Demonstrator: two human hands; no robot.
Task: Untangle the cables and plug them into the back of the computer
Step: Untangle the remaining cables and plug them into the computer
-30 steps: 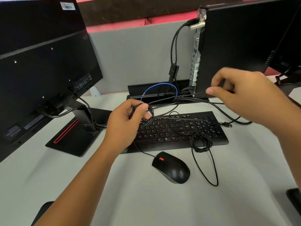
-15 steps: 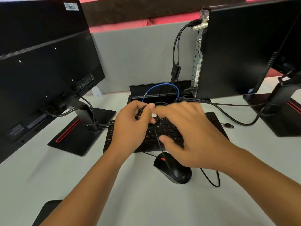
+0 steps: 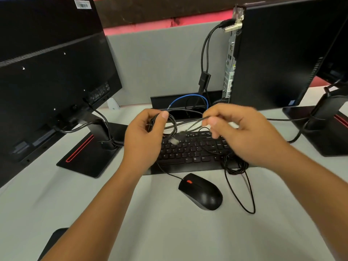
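Head view: both hands are raised over the far half of the black keyboard (image 3: 190,153). The left hand (image 3: 145,140) is curled shut around a small coil of thin black cable (image 3: 172,125), thumb pressed on top of the loops. The right hand (image 3: 243,134) pinches a stretch of the same cable between thumb and forefinger; that stretch runs roughly level from left to right between the two hands. A blurred USB plug (image 3: 175,140) dangles below the coil, its long axis slanting down toward the left, just above the keys. Another tangle of cable (image 3: 235,166) lies on the keyboard's right end and trails in a loop onto the grey desk (image 3: 94,204), beside the black mouse (image 3: 201,191). The computer (image 3: 273,59) stands upright behind, its port-lined back edge facing left, with two cables already plugged in near the top.
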